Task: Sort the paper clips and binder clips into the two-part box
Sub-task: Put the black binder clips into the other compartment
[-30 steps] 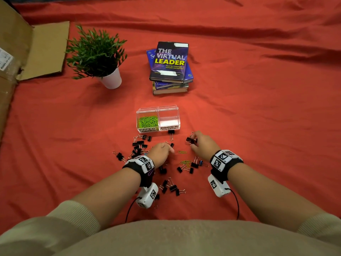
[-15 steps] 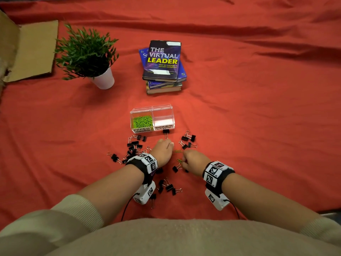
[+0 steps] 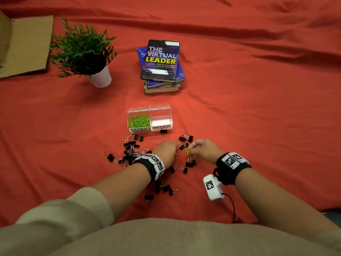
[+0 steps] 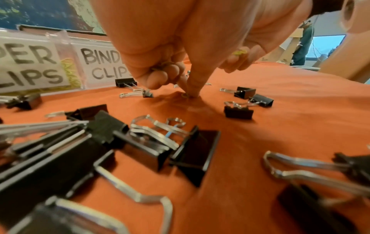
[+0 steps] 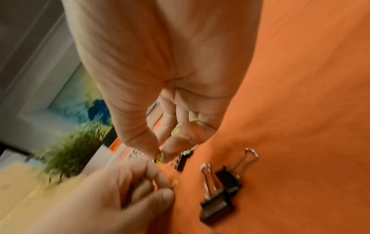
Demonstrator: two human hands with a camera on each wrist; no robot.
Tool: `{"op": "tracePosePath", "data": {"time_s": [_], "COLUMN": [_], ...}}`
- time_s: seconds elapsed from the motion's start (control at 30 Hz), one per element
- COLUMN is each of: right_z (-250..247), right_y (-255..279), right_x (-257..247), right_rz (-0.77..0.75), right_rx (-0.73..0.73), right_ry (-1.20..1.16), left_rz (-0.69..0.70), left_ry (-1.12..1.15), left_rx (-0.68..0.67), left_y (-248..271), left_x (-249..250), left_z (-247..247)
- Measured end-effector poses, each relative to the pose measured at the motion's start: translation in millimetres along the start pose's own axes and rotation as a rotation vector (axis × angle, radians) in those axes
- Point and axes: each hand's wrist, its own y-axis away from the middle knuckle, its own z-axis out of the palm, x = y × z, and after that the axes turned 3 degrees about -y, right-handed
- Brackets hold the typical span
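Red cloth (image 3: 258, 108) is covering the surface in the head view, and the clear two-part box (image 3: 149, 118) is sitting on it ahead of the hands, green paper clips (image 3: 139, 121) lying in its left part while the right part, labelled for binder clips, is showing no clips. Black binder clips (image 3: 130, 151) are lying scattered on the cloth between the box and the person. The left hand (image 3: 166, 152) is reaching down among them with fingers curled, and the right hand (image 3: 204, 149) is hanging just beside it, pinching a yellow-green clip (image 3: 186, 150) clear of the cloth. A plant (image 3: 83, 52), a stack of books (image 3: 160, 65) and cardboard (image 3: 25, 45) are lying further back. From the left wrist, the left hand (image 4: 180, 47) is pressing thumb and forefinger tips together on a small clip (image 4: 185, 95) lying on the cloth, with the other fingers (image 4: 160, 76) curling round more wire clips; the box labels (image 4: 100, 66) are standing just behind. From the right wrist, blurred, the right hand (image 5: 160, 95) is pinching the yellow-green clip (image 5: 160, 157) between thumb and forefinger, and further clips (image 5: 177, 129) are lying against its curled fingers; two binder clips (image 5: 218, 197) are lying on the cloth nearby.
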Motion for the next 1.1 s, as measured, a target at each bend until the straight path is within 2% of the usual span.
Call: {"op": "tracePosePath", "data": {"time_s": [0.13,0.23,0.33,0.43,0.6,0.67,0.8,0.97,1.03,1.1], "right_z": [-7,2,23,52,99,114,121,102,98,96], "right_y": [-4,-10,-25,-45,-79,-88,-91,-55,-41,-34], "right_x": [-25,-59,-98,-135,-166,-166,-160,-135,-113,-87], "right_rz": [0.03,0.038,-0.019,-0.117,-0.333,-0.353,-0.344,-0.503,-0.484,-0.386], "right_rx": [-0.003,-0.034,-0.065,-0.058,0.078,0.08,0.032,0.131,0.132,0.095], "right_ry": [-0.242,-0.418,-0.435,-0.21,0.677,0.838,0.867,0.689,0.704,0.81], "left_rz": [-0.022,-0.022,-0.082,-0.169,-0.266,-0.287,-0.251,-0.151,-0.117,-0.09], "left_ry": [0.013,0.11,0.265,0.391,0.451,0.416,0.295,0.198,0.167,0.149], "left_rx": [-0.019,-0.022,0.0,0.035,0.192,0.214,0.226,0.234,0.201,0.167], "left_y": [5,16,31,45,54,51,36,8,-2,-7], "left_x": [-2,-10,-26,-48,-89,-102,-117,-115,-111,-108], "left_z": [-1,-4,-13,-30,-69,-85,-110,-122,-121,-118]}}
